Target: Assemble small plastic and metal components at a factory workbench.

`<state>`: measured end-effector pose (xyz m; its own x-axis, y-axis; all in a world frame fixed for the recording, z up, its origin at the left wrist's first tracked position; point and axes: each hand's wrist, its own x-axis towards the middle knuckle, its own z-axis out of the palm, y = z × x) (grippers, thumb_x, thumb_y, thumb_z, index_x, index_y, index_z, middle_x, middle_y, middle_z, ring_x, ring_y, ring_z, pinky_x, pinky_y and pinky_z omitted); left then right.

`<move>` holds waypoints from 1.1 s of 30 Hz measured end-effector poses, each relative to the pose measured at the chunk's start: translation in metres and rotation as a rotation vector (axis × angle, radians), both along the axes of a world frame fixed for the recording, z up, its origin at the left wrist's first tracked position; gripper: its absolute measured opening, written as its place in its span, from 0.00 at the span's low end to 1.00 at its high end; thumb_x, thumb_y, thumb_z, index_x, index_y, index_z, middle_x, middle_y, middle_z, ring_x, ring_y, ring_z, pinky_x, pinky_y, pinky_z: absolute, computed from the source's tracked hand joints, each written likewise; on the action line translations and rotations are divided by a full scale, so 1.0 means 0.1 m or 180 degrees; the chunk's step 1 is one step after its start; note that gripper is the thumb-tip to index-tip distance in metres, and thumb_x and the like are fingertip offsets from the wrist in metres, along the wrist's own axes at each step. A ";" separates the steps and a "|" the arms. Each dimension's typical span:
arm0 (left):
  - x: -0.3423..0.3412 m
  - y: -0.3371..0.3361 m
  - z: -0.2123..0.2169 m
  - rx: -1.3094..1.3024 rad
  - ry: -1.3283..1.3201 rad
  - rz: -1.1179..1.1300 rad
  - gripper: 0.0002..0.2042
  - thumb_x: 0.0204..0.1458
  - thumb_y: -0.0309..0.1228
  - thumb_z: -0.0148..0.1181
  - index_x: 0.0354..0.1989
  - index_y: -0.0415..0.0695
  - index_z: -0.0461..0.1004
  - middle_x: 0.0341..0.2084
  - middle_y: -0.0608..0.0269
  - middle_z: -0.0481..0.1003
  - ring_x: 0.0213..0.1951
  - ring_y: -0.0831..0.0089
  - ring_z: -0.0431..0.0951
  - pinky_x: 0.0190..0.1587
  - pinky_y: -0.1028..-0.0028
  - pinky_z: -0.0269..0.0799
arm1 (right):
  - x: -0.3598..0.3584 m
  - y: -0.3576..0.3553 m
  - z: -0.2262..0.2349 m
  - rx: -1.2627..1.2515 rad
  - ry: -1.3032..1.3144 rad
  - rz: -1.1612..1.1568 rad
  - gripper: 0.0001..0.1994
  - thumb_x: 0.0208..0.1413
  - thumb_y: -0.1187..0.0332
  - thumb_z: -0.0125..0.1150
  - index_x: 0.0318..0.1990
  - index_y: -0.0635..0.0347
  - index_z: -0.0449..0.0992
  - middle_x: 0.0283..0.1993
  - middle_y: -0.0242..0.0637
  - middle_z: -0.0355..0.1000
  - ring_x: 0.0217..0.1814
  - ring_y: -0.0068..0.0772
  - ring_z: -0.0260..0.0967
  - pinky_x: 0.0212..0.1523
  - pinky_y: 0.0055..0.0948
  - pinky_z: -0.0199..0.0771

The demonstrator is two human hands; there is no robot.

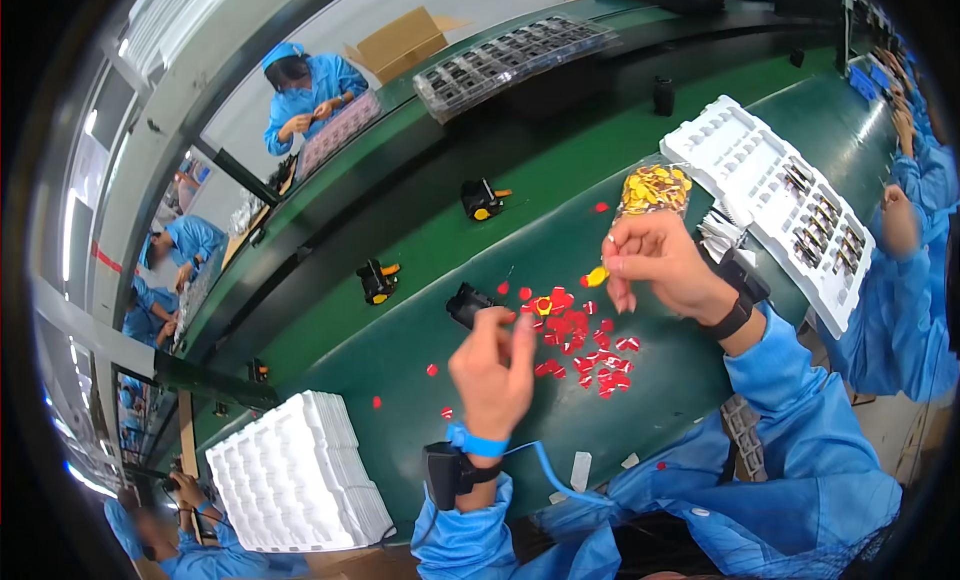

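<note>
The right hand pinches a small yellow tab between curled fingers, above the green belt. The left hand, fingers closed, grips a small black part beside glossy red scraps. A clear bag of yellow tabs lies near the belt's far edge.

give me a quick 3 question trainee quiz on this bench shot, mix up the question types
1. True or false: the right hand pinches a small yellow piece in its fingers.
2. What lies scattered on the green belt between the two hands? A) red tabs B) blue screws C) white caps
3. Fill in: the stack of white trays lies to the ___ of the left hand.

Key
1. true
2. A, the red tabs
3. left
</note>
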<state>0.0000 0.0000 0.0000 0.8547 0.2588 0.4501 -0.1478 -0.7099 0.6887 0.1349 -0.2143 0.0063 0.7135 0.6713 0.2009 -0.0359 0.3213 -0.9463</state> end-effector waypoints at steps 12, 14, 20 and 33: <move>-0.04 -0.12 -0.09 -0.3063 0.1189 -0.1499 0.09 0.64 0.30 0.49 0.38 0.36 0.72 0.20 0.63 0.73 0.20 0.81 0.70 0.20 0.82 0.61 | -0.38 0.32 -0.08 -0.0538 0.0602 0.0710 0.06 0.63 0.72 0.57 0.35 0.66 0.73 0.22 0.38 0.73 0.20 0.24 0.72 0.19 0.20 0.70; -0.03 -0.14 -0.13 -0.3228 0.0968 -0.1619 0.10 0.65 0.29 0.49 0.41 0.34 0.72 0.23 0.60 0.75 0.21 0.78 0.72 0.22 0.81 0.64 | -0.39 0.31 -0.12 -0.0595 0.0526 0.0736 0.10 0.65 0.70 0.55 0.33 0.66 0.74 0.21 0.37 0.72 0.17 0.22 0.69 0.18 0.19 0.68; -0.05 -0.26 -0.14 -0.3102 0.0742 -0.1498 0.09 0.66 0.28 0.48 0.45 0.35 0.70 0.24 0.63 0.74 0.24 0.80 0.72 0.27 0.81 0.66 | -0.41 0.32 -0.21 -0.0038 0.1172 0.0787 0.11 0.65 0.68 0.56 0.31 0.65 0.73 0.19 0.36 0.71 0.15 0.22 0.68 0.17 0.20 0.67; -0.03 -0.26 -0.27 -0.2135 0.0413 -0.0755 0.07 0.62 0.25 0.52 0.39 0.33 0.72 0.20 0.63 0.75 0.20 0.78 0.74 0.23 0.79 0.68 | -0.31 0.28 -0.26 0.0485 0.1619 0.0613 0.10 0.64 0.69 0.52 0.30 0.62 0.71 0.16 0.37 0.65 0.13 0.28 0.60 0.15 0.27 0.55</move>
